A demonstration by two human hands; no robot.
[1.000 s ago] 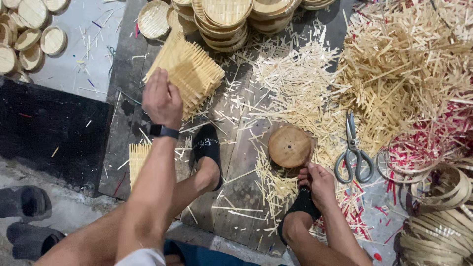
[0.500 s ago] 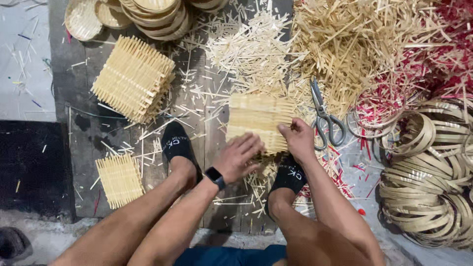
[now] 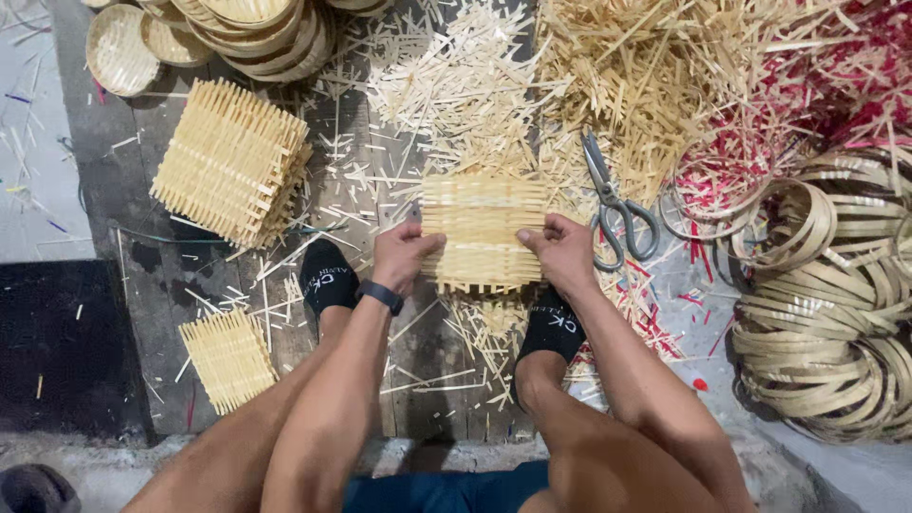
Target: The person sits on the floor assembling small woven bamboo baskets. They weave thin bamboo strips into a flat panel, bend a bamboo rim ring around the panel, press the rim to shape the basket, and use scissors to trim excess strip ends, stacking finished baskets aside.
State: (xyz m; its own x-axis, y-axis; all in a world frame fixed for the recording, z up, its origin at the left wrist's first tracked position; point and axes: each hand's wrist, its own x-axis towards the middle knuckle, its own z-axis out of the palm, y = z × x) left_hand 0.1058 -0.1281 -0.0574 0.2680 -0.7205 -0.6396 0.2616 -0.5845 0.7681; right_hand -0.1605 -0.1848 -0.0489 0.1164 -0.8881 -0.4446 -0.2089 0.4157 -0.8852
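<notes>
We see both hands on one woven bamboo mat (image 3: 483, 231), a square of pale slats that lies flat on the dark wooden floor (image 3: 133, 204) between the person's two black-socked feet. The left hand (image 3: 401, 255), with a dark wristband (image 3: 380, 295) on its wrist, is curled closed on the mat's left edge, fingers on top of the slats. The right hand (image 3: 562, 249) is closed the same way on the mat's right edge, so the mat is pinched from both sides and held level.

Just beside the right hand, to its outer side, a pair of metal scissors (image 3: 613, 201) lies on the floor with its blades pointing toward the far edge and its handles near the hand, not touching it. Beyond the mat, loose bamboo offcuts (image 3: 456, 85) are strewn thickly toward the far edge. A stack of finished woven mats (image 3: 231, 161) sits well to the left, and a smaller mat pile (image 3: 228, 356) lies near the left leg. At the far left corner, round woven trays (image 3: 237, 24) are nested in piles. On the right side, coiled bamboo hoops (image 3: 826, 304) are heaped together, with red-dyed splints (image 3: 836, 85) scattered beyond them
</notes>
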